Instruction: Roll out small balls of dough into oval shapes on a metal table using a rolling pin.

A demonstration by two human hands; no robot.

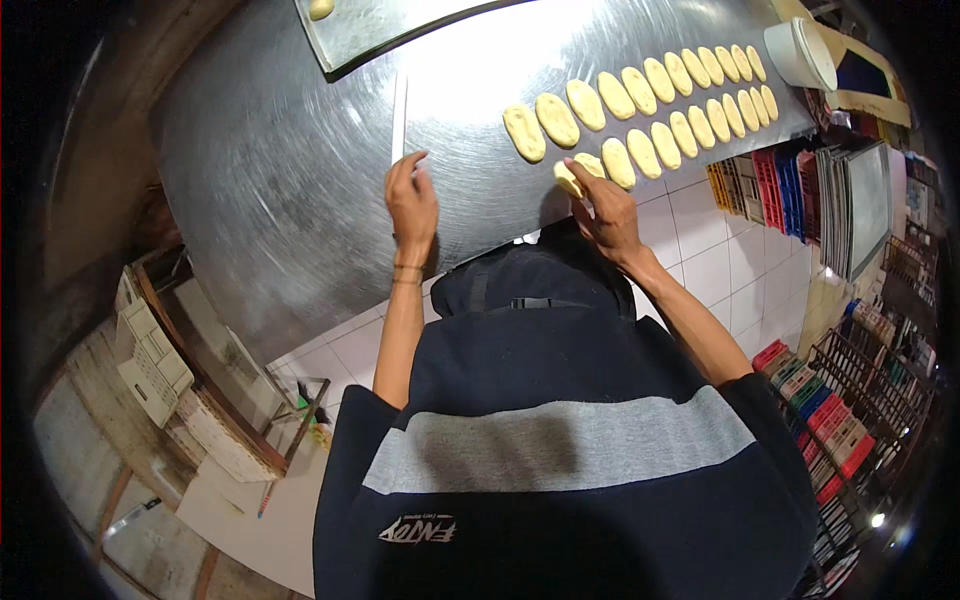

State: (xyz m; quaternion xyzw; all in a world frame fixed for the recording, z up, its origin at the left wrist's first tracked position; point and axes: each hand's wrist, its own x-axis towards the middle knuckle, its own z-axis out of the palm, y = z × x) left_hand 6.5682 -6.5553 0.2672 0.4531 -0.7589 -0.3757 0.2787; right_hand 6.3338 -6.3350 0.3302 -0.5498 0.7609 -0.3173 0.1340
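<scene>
Two slanting rows of flat oval dough pieces (586, 105) lie on the metal table (290, 200), in front of me and to the right. My right hand (608, 212) is at the near row's left end, its fingers closed on a pale dough piece (567, 180). Another dough piece (588, 163) is partly hidden behind those fingers. Farther left, my left hand (411, 203) hovers low over the bare metal with curled fingers. A long, thin whitish strip (400, 115) runs away from its fingertips, and the fingers seem closed on its near end.
A metal tray (370, 35) with a dough lump (320, 9) sits at the far left. At the far right corner stands a white bucket (802, 55). Stacked crates (785, 190) and upright trays (860, 205) are beyond the table's right edge. A cream crate (152, 360) is at lower left.
</scene>
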